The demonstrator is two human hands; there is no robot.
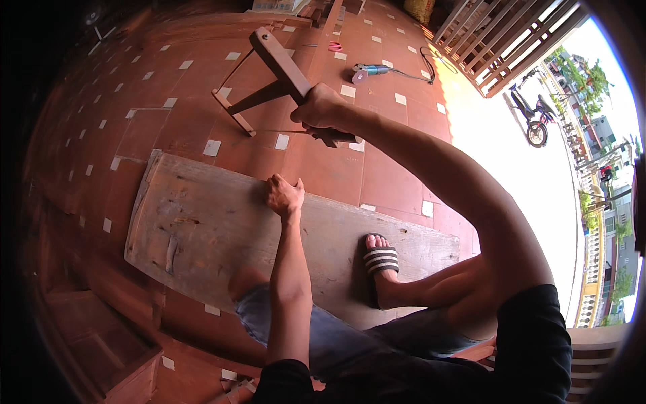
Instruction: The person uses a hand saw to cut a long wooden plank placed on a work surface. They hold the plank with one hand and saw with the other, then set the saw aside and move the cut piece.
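The outstretched right hand (322, 108) grips a wooden frame (280, 64).

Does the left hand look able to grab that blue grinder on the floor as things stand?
Probably not directly: the grinder lies well beyond the left hand, and the right hand, gripping the wooden frame, appears in between.

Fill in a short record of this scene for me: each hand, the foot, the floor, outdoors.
Right hand: grips a brown wooden H-shaped frame, resembling a bow saw
Left hand: curled at the far edge of a long, worn grey-brown wooden board; exact grip unclear
Foot: in a black-and-white striped sandal, on the board
Floor: reddish tiles with white squares; teal-bodied corded angle grinder; small pink looped object
Outdoors: dark motorbike in daylight
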